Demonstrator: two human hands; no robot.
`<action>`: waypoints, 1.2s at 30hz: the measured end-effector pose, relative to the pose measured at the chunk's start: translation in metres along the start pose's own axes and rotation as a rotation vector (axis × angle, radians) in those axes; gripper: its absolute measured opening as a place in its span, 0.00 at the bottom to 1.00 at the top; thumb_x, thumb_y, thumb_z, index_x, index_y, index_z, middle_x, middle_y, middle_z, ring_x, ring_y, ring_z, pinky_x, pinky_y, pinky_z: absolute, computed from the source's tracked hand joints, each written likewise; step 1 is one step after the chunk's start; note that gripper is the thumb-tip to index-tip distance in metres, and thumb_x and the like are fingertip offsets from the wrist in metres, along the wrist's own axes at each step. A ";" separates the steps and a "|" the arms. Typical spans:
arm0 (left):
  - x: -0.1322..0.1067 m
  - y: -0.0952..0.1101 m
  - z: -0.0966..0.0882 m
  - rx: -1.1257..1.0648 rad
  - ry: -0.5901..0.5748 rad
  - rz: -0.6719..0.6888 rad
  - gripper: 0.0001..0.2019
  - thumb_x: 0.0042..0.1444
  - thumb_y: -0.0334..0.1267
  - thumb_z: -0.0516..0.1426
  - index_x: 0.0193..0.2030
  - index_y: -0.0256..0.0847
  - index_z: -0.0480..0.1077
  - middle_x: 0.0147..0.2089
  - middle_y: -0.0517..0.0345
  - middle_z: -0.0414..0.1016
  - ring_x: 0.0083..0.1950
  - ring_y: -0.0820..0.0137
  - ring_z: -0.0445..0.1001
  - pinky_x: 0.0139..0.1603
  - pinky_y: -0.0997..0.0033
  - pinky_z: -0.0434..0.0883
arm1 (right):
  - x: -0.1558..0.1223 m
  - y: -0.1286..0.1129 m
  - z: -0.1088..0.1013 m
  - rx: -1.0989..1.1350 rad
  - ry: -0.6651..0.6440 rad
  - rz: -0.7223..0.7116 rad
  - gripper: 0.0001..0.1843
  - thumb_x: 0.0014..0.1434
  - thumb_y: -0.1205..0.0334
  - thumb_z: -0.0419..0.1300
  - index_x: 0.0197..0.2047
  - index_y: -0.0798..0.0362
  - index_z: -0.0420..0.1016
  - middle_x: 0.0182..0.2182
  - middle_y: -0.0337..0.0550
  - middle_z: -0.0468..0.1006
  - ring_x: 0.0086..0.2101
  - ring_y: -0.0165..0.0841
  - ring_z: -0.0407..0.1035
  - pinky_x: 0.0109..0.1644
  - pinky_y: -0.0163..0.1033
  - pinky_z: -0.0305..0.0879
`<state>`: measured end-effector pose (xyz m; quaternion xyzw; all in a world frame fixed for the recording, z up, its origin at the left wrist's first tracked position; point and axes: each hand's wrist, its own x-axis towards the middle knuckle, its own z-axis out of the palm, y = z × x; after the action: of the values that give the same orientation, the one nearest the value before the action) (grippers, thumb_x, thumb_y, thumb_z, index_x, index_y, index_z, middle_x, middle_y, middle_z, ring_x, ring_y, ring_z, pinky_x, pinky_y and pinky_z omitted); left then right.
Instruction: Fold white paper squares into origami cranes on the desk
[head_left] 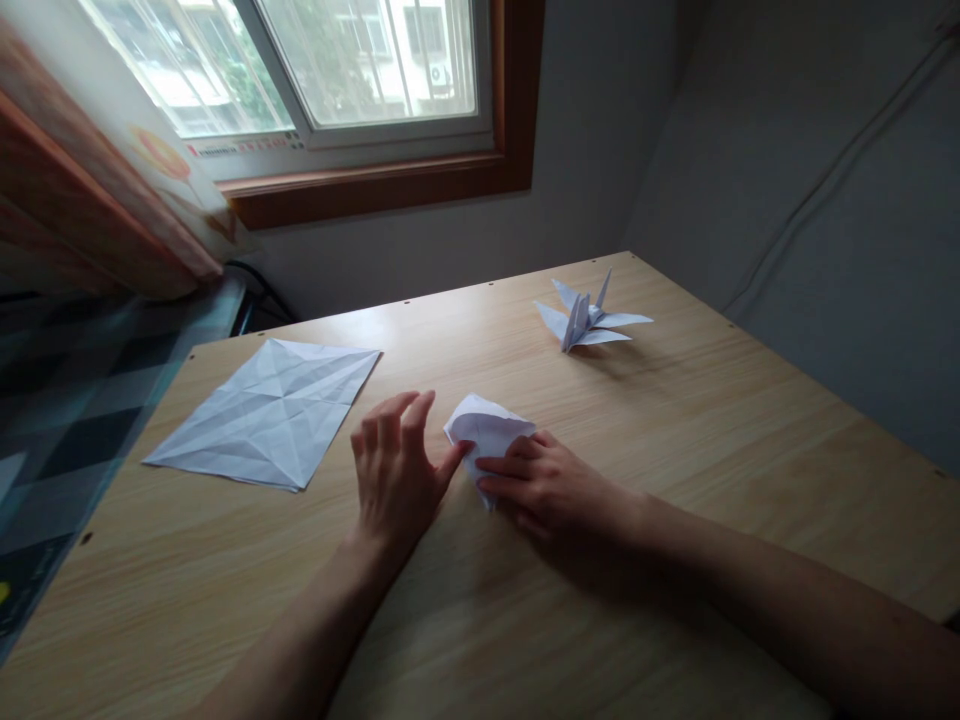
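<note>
Head cam: right grip (544,485) has got hold of the folded paper (487,425), which is between the two hands above the middle of the table (675,410). Left grip (396,465) is loose, fingers up, just the thumb seemingly against the paper. A creased sheet (279,405) lies flat off left; a pointy paper model (579,322) sits back right.

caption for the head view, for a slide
Right hand holds folded paper, left hand open at its edge, creased sheet and paper model nearby.
</note>
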<state>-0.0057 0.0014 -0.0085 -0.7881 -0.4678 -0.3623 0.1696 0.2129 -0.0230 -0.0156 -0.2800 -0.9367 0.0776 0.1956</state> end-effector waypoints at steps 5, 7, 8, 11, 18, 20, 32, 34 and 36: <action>-0.001 0.006 -0.003 -0.173 -0.177 0.263 0.01 0.59 0.35 0.58 0.38 0.43 0.70 0.35 0.57 0.75 0.38 0.66 0.71 0.40 0.64 0.68 | 0.003 -0.005 0.003 -0.092 0.015 0.100 0.16 0.65 0.66 0.53 0.54 0.56 0.71 0.56 0.52 0.73 0.48 0.44 0.65 0.53 0.52 0.61; -0.001 0.006 -0.001 -0.248 -0.292 0.309 0.05 0.61 0.34 0.56 0.42 0.42 0.72 0.39 0.55 0.78 0.40 0.66 0.74 0.42 0.64 0.69 | 0.005 -0.005 0.003 -0.062 0.000 0.142 0.15 0.63 0.68 0.55 0.52 0.57 0.72 0.55 0.52 0.74 0.47 0.44 0.65 0.54 0.51 0.63; -0.002 0.005 0.001 -0.271 -0.324 0.313 0.07 0.61 0.34 0.55 0.45 0.41 0.72 0.42 0.54 0.79 0.42 0.66 0.75 0.44 0.64 0.70 | 0.005 -0.005 0.002 -0.038 -0.003 0.160 0.16 0.62 0.69 0.56 0.52 0.58 0.72 0.54 0.52 0.75 0.47 0.43 0.65 0.54 0.51 0.63; -0.003 0.003 0.006 -0.293 -0.348 0.301 0.12 0.62 0.34 0.55 0.51 0.39 0.71 0.48 0.50 0.79 0.47 0.63 0.77 0.47 0.61 0.72 | 0.005 -0.004 0.000 0.024 0.008 0.173 0.18 0.60 0.71 0.56 0.54 0.58 0.70 0.53 0.51 0.75 0.49 0.42 0.66 0.56 0.48 0.64; -0.004 0.001 0.008 -0.298 -0.371 0.313 0.09 0.61 0.35 0.56 0.45 0.42 0.75 0.49 0.52 0.80 0.50 0.62 0.78 0.49 0.58 0.74 | 0.000 0.006 -0.011 -0.315 0.038 0.024 0.13 0.66 0.72 0.50 0.48 0.58 0.73 0.49 0.52 0.77 0.42 0.41 0.69 0.42 0.45 0.65; -0.003 0.001 0.007 -0.322 -0.380 0.315 0.08 0.61 0.34 0.56 0.45 0.41 0.75 0.49 0.52 0.80 0.51 0.62 0.77 0.50 0.59 0.74 | -0.002 0.012 -0.017 -0.438 0.027 0.002 0.12 0.64 0.74 0.51 0.44 0.58 0.75 0.48 0.53 0.78 0.38 0.41 0.68 0.37 0.44 0.63; -0.004 0.000 0.006 -0.382 -0.429 0.344 0.09 0.61 0.33 0.54 0.46 0.44 0.74 0.51 0.54 0.78 0.56 0.62 0.74 0.53 0.60 0.71 | 0.003 0.027 -0.027 -0.455 -0.057 0.125 0.09 0.63 0.74 0.54 0.34 0.55 0.73 0.32 0.44 0.76 0.28 0.32 0.67 0.30 0.39 0.52; -0.004 0.002 0.005 -0.383 -0.429 0.348 0.09 0.61 0.33 0.55 0.45 0.44 0.74 0.50 0.54 0.79 0.56 0.62 0.74 0.52 0.60 0.72 | 0.007 0.027 -0.024 -0.467 -0.072 0.138 0.08 0.62 0.73 0.54 0.33 0.55 0.72 0.31 0.44 0.76 0.28 0.32 0.67 0.30 0.39 0.51; -0.003 0.003 0.004 -0.376 -0.430 0.355 0.09 0.61 0.33 0.55 0.46 0.43 0.73 0.50 0.54 0.79 0.56 0.62 0.74 0.52 0.60 0.72 | 0.010 0.028 -0.021 -0.485 -0.068 0.160 0.08 0.62 0.73 0.54 0.34 0.54 0.73 0.31 0.44 0.76 0.28 0.33 0.67 0.30 0.39 0.50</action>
<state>-0.0022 0.0008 -0.0133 -0.9332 -0.2733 -0.2324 -0.0211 0.2278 0.0062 0.0001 -0.3893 -0.9088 -0.1245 0.0843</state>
